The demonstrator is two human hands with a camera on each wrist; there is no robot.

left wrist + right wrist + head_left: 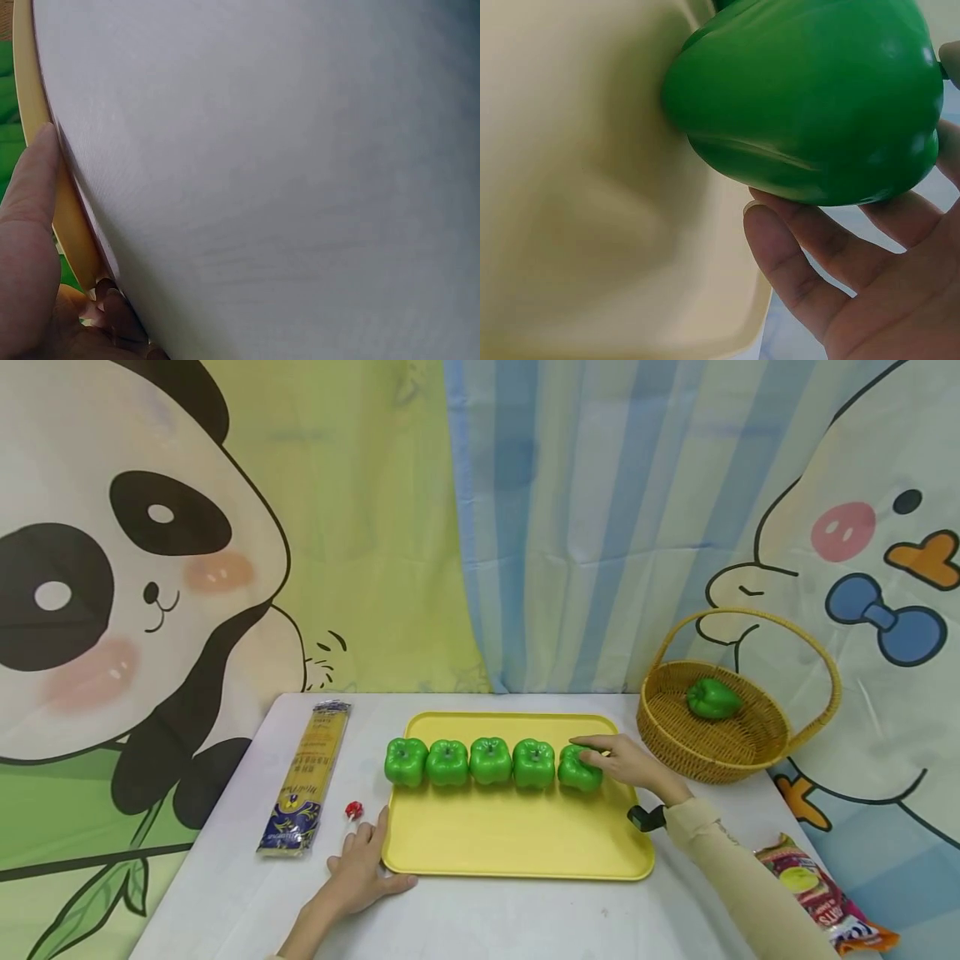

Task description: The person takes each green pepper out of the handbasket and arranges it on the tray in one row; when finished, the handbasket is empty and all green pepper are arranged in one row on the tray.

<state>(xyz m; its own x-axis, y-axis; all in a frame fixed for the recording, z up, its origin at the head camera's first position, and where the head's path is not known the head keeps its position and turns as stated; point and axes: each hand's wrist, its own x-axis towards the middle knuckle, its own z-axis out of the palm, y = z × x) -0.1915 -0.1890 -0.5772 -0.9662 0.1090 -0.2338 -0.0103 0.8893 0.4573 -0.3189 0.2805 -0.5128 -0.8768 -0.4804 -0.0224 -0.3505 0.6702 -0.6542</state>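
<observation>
A row of several green bell peppers (491,761) runs across a yellow tray (517,839). My right hand (626,764) holds the bell pepper (577,772) at the row's right end. In the right wrist view its fingers (802,262) lie along the underside of that pepper (810,97), with the thumb tip near the stem. At the tray's front left corner rests my left hand (360,868), index finger along the left rim and thumb at the front edge. The left wrist view shows the straight thumb (34,187) touching the rim (71,217); its other fingers are partly hidden.
A wicker basket (667,747) with another green bell pepper (712,698) stands at the back right. Left of the tray lie a spaghetti packet (307,777) and a red-wrapped lollipop (354,810). A red snack bag (825,897) lies at the right edge.
</observation>
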